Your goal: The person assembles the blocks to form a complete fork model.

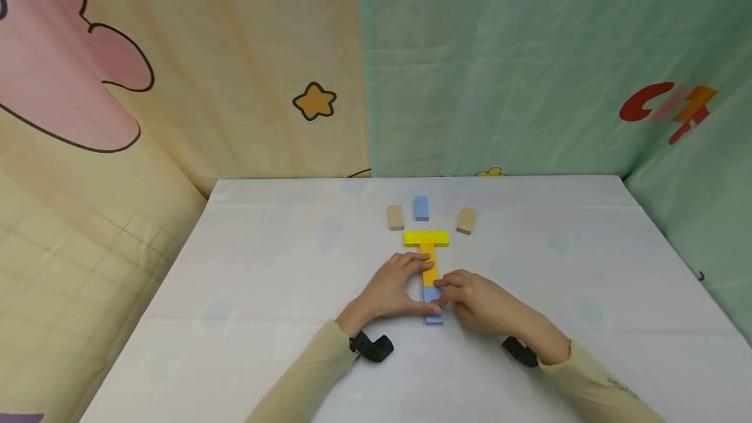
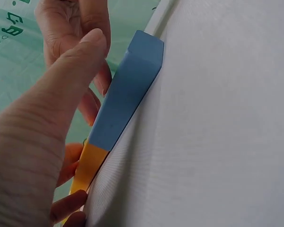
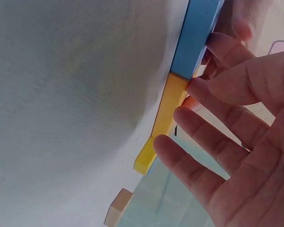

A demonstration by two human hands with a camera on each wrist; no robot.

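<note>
A yellow block (image 1: 426, 237) lies crosswise at the top of a line of blocks, forming a T. Below it run an orange block (image 1: 430, 275) and a blue block (image 1: 434, 320), end to end on the table. From the left, my left hand (image 1: 388, 289) rests its fingertips on the orange block, its extended thumb over the blue one. My right hand (image 1: 484, 302) touches the line from the right, near where orange meets blue. In the right wrist view its fingers (image 3: 199, 125) are spread along the blocks, with no grip visible. The hands partly hide the blue block.
Beyond the T lie a wooden block (image 1: 396, 218) on the left, another blue block (image 1: 421, 208) in the middle and a second wooden block (image 1: 466, 220) on the right. A white cloth covers the table (image 1: 264, 266); printed curtains (image 1: 499, 70) hang behind it.
</note>
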